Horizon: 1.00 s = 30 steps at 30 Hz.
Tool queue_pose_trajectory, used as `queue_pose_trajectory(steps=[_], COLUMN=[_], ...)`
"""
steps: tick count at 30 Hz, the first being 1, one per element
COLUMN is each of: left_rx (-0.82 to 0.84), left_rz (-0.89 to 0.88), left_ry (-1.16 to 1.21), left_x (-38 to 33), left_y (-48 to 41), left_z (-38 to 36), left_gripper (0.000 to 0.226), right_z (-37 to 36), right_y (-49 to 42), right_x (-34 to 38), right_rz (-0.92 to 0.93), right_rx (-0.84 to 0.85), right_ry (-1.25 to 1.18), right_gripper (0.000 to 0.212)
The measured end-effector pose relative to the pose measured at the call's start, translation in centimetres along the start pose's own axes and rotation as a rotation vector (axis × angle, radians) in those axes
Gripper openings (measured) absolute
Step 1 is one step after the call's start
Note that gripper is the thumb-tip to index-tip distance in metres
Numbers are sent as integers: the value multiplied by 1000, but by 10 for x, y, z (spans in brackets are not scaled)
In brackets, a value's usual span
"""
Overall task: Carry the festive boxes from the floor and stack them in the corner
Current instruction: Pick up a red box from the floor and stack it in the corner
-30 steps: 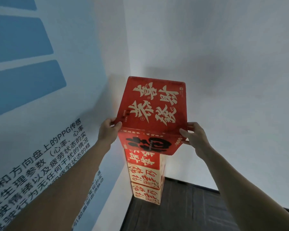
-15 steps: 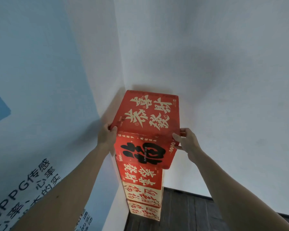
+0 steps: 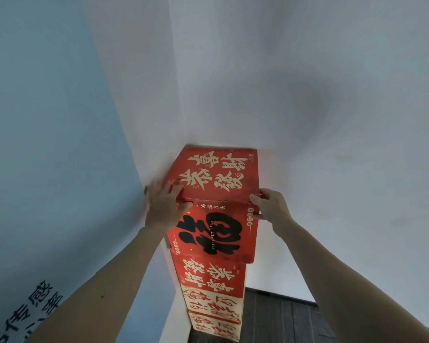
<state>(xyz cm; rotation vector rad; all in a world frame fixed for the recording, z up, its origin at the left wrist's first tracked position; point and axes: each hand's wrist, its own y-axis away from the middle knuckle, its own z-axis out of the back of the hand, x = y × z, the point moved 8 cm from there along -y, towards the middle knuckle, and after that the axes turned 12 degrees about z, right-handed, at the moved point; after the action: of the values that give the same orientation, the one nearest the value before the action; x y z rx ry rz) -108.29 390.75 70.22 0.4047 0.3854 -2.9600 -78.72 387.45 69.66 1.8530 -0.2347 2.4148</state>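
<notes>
- Since the earlier frame the top red box has moved farther back into the corner; the left hand has shifted from its left side onto its near-left corner.
- Left hand: fingers flat on the top face.
- Right hand: grips the near-right corner.
- The box sits level on the stack, overhanging it on the near side; black-character face toward the viewer, lettering running vertically. Long axis: cannot tell.

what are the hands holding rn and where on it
The top red box: the right hand grips its front-right upper corner; the left hand lies over the front-left upper corner.
</notes>
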Motion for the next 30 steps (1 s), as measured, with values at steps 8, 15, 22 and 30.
queue_pose_trajectory(steps=[8, 15, 22, 30], left_rx=[14, 32, 46, 92], left_rz=[-91, -141, -120, -544], left_ry=[-45, -89, 54, 291], left_x=[-18, -17, -62, -270], left_y=[-18, -14, -27, 13], left_z=[-7, -13, 5, 5], left_gripper=[60, 53, 43, 16], right_z=[-12, -12, 5, 149], right_y=[-8, -7, -3, 58], right_x=[-1, -2, 8, 0], right_rz=[-14, -15, 22, -6], right_rx=[23, 52, 78, -237], right_ry=[-17, -36, 100, 174], right_gripper=[32, 36, 41, 23])
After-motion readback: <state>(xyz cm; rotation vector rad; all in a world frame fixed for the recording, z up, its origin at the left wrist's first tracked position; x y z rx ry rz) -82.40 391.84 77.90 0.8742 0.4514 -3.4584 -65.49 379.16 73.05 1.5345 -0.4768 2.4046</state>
